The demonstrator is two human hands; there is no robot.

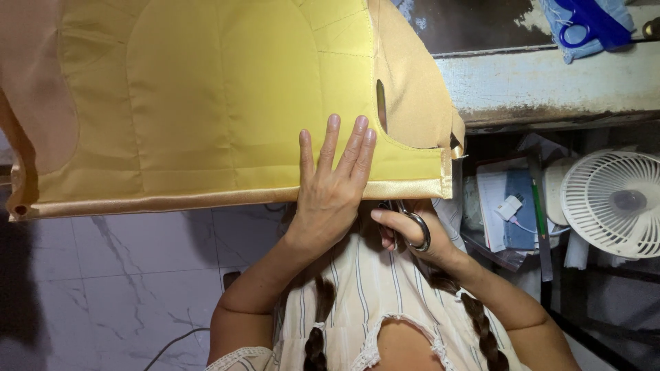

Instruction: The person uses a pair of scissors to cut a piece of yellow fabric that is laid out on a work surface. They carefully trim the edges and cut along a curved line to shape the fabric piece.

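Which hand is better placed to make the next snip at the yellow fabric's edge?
Right, most likely. The right hand already has its fingers through the scissors just below the satin hem, while the left hand lies flat, palm down, on the yellow fabric, pinning it.

The scissors' (pixel 411 223) blades vanish behind the yellow fabric's (pixel 227 103) satin hem. The fabric runs off the top edge. Right of it, the white fan (pixel 612 203) is cut by the frame.

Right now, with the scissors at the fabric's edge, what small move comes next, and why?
Probably slide the scissors in the right hand up to the shiny hem. The left hand already lies flat on the yellow fabric, but the blades sit hidden below the edge.
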